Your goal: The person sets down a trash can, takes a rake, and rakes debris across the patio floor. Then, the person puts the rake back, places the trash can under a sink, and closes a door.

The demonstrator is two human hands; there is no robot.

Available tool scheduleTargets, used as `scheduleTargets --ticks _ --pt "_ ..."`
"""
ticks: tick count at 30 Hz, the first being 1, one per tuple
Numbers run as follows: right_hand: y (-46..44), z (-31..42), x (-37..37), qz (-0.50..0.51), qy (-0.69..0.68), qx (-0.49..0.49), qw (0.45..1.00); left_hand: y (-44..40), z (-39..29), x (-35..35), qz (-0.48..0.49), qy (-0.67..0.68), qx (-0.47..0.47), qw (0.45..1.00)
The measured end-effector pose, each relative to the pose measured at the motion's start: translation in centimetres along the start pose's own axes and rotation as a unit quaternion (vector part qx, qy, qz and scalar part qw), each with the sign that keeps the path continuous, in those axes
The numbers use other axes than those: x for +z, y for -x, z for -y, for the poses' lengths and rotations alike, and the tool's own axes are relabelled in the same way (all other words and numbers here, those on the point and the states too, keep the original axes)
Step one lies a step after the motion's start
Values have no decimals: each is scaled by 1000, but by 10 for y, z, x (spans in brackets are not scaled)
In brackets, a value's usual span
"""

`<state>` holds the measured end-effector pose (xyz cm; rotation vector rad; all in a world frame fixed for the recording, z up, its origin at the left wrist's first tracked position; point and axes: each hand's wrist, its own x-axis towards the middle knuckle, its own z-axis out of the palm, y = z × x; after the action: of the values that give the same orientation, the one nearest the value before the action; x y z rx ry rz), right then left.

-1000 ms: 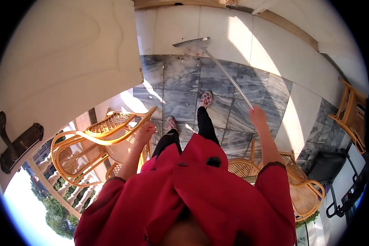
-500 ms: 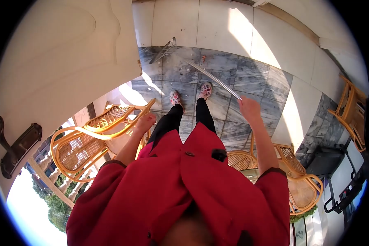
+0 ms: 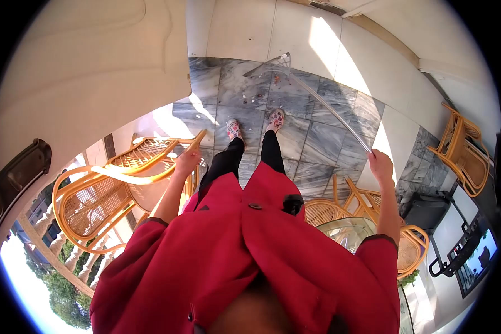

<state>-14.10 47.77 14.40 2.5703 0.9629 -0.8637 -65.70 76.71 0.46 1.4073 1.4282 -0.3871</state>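
My right hand (image 3: 380,165) is wrapped round the top end of a long silver handle, out to my right. The handle slants away to the broom (image 3: 274,65), whose wide, greyish, see-through head rests on the marble floor near the white wall. Small bits of debris (image 3: 256,99) lie on the floor between the broom head and my feet. My left hand (image 3: 188,161) hangs to my left with its fingers curled, nothing visible in it. It overlaps the arm of a rattan chair (image 3: 94,209) in view; whether it touches the chair I cannot tell.
A pale door (image 3: 94,72) with a dark handle (image 3: 22,172) stands at the left. Rattan chairs and a glass-topped table (image 3: 345,228) are close behind on my right. Another rattan chair (image 3: 463,150) stands farther right. My patterned shoes (image 3: 234,129) are on the tiles.
The broom head has moved right along the wall, and my right hand has gone outward to the right with the handle. My left hand has shifted slightly left. The view has turned a little.
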Motion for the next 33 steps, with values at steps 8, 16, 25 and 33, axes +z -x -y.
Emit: scheduleTargets --ticks 8,16,25,33 --pt "-23 71 122 46 -412 174 893 15 29 -41 -11 -19 19 1000" --pt "103 122 210 82 -387 191 898 16 8 -62 -23 92 93 991" --pt "145 99 194 -50 -148 -17 988 61 -119 -188 -200 208 273 918" --pt "100 188 112 -34 7 -201 979 59 -117 -189 -310 172 224 908"
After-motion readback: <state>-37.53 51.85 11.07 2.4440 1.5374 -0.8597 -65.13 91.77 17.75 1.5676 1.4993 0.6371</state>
